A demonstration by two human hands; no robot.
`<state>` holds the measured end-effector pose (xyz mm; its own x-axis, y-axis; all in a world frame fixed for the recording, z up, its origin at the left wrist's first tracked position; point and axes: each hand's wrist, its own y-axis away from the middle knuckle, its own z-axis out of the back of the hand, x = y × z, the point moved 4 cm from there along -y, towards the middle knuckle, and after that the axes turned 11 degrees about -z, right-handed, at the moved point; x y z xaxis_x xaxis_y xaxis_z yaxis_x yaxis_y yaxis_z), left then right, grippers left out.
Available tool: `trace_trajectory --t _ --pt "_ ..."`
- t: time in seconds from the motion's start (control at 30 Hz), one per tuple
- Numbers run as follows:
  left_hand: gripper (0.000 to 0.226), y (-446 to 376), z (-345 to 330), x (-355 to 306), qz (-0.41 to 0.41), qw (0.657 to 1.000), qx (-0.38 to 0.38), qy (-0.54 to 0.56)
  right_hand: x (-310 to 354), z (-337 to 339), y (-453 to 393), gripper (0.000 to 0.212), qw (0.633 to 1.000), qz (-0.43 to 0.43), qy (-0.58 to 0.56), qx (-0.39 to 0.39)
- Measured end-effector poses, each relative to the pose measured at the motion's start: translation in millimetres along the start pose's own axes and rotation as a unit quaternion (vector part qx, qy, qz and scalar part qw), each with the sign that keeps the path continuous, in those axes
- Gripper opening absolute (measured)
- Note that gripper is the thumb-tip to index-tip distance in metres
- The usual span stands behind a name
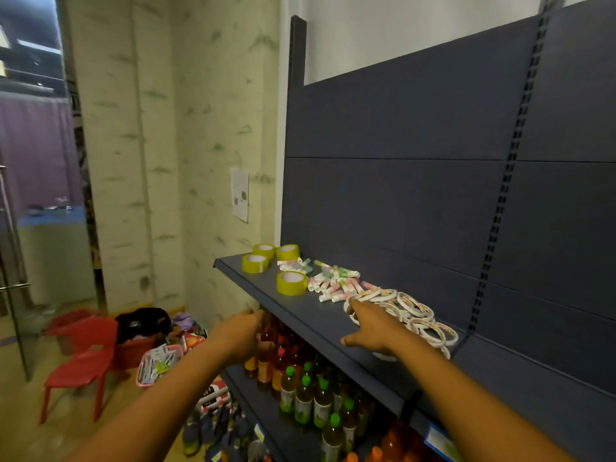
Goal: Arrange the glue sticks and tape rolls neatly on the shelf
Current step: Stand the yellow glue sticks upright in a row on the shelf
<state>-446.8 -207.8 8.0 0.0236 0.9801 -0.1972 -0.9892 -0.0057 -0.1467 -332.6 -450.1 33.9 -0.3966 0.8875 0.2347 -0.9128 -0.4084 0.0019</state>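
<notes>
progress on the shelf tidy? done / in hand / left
Done: little; four yellow-green tape rolls sit loosely at the dark shelf's left end. In hand: right hand reaches onto the heap of thin white tape rings; left hand is by the shelf's front edge. Left: pastel glue sticks lie scattered, rings unstacked.

Yellow tape rolls (292, 283), scattered glue sticks (333, 281), white tape rolls (416, 315) crowd the shelf (320, 315).

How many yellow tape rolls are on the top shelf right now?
4. Three cluster at the shelf's far left end: back-left roll, back-right roll, front roll. The fourth roll lies nearer, beside the glue sticks. None looks hidden.
</notes>
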Motion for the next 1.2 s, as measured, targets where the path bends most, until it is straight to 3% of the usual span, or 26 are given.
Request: trace_trajectory --t 0.37,0.67,1.0,1.2 --pt "0.051 -150.7 26.5 126.7 -0.008 1.000 -0.008 -0.029 60.7 -8.2 -203.1 0.062 0.999 0.007 -0.046 -0.014" --pt "0.049 -264.2 18.8 200.9 -0.027 1.000 -0.001 0.003 74.2 -24.9 -321.5 0.072 0.999 -0.017 -0.040 -0.017" --pt "0.042 -434.4 -20.6 203.6 -0.186 0.981 0.017 0.056 23.4 -28.3 -399.5 0.044 0.986 -0.159 -0.012 -0.051" --pt "0.035 -521.4 -55.8 178.7 -0.280 0.958 0.033 0.054 0.6 -23.5 -405.3 0.046 0.969 -0.233 0.009 -0.077"
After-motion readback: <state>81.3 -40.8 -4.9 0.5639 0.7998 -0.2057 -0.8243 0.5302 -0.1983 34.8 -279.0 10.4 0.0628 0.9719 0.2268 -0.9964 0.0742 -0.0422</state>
